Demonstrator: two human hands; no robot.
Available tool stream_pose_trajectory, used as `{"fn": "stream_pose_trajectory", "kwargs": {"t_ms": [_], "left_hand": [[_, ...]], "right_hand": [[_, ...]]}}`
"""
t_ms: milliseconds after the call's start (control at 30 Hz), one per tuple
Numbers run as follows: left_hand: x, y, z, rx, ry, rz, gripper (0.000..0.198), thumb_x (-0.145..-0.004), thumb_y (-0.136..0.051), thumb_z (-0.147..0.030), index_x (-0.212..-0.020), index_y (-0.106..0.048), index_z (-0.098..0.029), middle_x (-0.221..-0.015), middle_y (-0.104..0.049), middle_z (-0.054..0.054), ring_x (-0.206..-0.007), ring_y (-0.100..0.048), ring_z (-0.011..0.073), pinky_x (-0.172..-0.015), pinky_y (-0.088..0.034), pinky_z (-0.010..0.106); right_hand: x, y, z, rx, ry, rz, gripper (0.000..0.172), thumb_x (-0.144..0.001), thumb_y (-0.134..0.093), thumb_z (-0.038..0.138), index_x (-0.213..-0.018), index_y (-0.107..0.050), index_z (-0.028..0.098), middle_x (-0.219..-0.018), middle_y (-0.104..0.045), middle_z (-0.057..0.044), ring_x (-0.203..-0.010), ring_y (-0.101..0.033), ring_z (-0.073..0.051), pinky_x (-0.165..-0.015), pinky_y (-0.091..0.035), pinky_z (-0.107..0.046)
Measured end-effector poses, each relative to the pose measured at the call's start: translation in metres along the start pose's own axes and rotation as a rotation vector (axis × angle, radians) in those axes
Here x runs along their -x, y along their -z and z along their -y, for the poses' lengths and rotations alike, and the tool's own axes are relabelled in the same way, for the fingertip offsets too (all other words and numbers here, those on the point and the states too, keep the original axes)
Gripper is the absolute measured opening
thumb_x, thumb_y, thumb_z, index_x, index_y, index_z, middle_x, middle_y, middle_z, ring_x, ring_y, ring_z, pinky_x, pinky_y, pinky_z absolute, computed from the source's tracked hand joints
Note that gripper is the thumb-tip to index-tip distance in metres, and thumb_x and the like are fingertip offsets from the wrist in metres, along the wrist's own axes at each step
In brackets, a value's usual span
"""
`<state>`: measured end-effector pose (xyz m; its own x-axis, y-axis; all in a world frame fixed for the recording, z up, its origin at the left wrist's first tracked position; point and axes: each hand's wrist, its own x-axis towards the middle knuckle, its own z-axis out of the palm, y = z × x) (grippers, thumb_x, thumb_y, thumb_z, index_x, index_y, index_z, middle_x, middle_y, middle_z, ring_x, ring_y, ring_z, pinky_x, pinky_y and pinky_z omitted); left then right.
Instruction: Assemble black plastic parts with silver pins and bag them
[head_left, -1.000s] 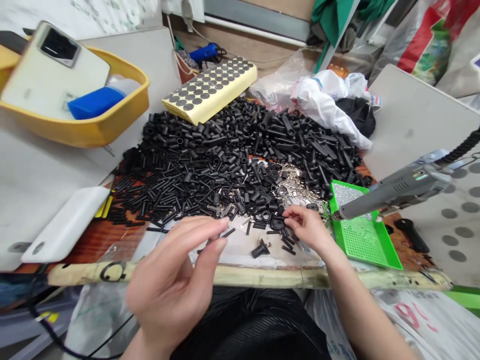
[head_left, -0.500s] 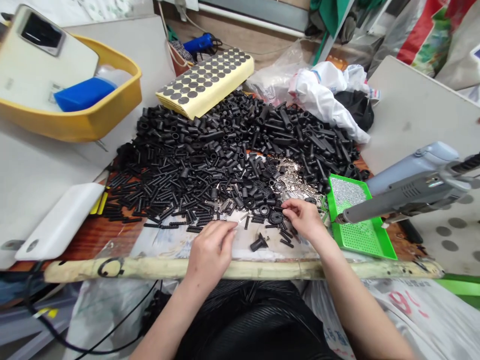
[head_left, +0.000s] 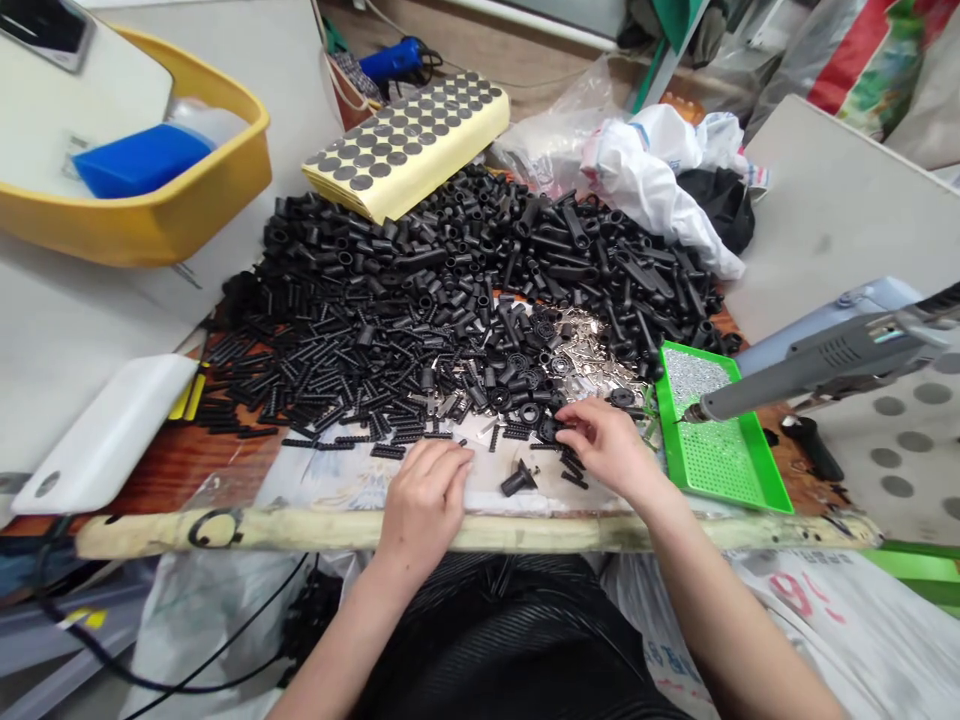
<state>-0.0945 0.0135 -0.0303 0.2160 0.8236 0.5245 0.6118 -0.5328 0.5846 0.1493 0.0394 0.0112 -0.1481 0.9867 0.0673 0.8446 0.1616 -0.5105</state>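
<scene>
The right hand (head_left: 607,447) was pinching a small black disc (head_left: 548,430) at the front of a heap of black plastic parts (head_left: 420,300) on the worktop (head_left: 180,465). The left hand (head_left: 424,503) lay relaxed and empty near a black flanged fitting (head_left: 517,480).

A: Right hand (head_left: 611,445)?
B: Fingertips (head_left: 568,422) closed on a black ribbed disc (head_left: 548,430), which lies flat, partly hidden by them.
A: Left hand (head_left: 424,505)?
B: Palm down, fingers loosely curled, holding nothing. Ribbed black strips (head_left: 388,451) lie just beyond the fingertips.
A: Between the hands?
B: A black flanged plastic part (head_left: 517,480), tipped on its side, flange end up, touching neither hand.
</scene>
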Motion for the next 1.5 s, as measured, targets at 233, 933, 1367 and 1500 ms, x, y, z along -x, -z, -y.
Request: {"fn": "stream_pose_trajectory", "kwargs": {"t_ms": [233,933,1367,1500], "left_hand": [[0.003,-0.002,0.001,-0.002,0.009,-0.037,0.016,-0.086,-0.050,-0.007,-0.084,-0.065,-0.010,-0.082,-0.066,0.011,-0.081,-0.057,0.0220,-0.075,-0.049,0.038],[0.033,0.034,0.024,0.060,0.359,-0.418,0.015,-0.085,-0.056,-0.010,-0.092,-0.066,-0.017,-0.089,-0.067,0.005,-0.086,-0.062,0.0164,-0.081,-0.050,0.031],[0.031,0.029,0.020,-0.070,0.208,-0.381,0.018,-0.085,-0.052,-0.007,-0.094,-0.064,-0.017,-0.086,-0.066,0.006,-0.085,-0.061,0.0188,-0.079,-0.051,0.034],[0.031,0.028,0.020,-0.106,0.192,-0.390,0.018,-0.085,-0.052,-0.007,-0.094,-0.064,-0.018,-0.086,-0.067,0.006,-0.084,-0.061,0.0190,-0.078,-0.051,0.034]], "right_hand": [[-0.006,-0.002,0.001,0.168,-0.071,-0.008,0.009,-0.078,-0.066,0.016,-0.087,-0.066,0.019,-0.081,-0.063,-0.003,-0.071,-0.060,-0.019,-0.068,-0.045,-0.030],[-0.068,-0.035,0.096,0.211,0.254,0.295,0.018,-0.083,-0.058,0.009,-0.091,-0.068,0.022,-0.094,-0.064,-0.003,-0.087,-0.061,-0.019,-0.073,-0.042,-0.026],[-0.081,-0.043,0.108,0.251,0.281,0.392,0.006,-0.081,-0.065,0.015,-0.080,-0.069,0.019,-0.087,-0.066,-0.004,-0.084,-0.062,-0.019,-0.072,-0.042,-0.025],[-0.089,-0.047,0.117,0.215,0.322,0.352,0.009,-0.084,-0.062,0.013,-0.084,-0.069,0.020,-0.090,-0.067,-0.003,-0.086,-0.062,-0.017,-0.076,-0.042,-0.023]]}}
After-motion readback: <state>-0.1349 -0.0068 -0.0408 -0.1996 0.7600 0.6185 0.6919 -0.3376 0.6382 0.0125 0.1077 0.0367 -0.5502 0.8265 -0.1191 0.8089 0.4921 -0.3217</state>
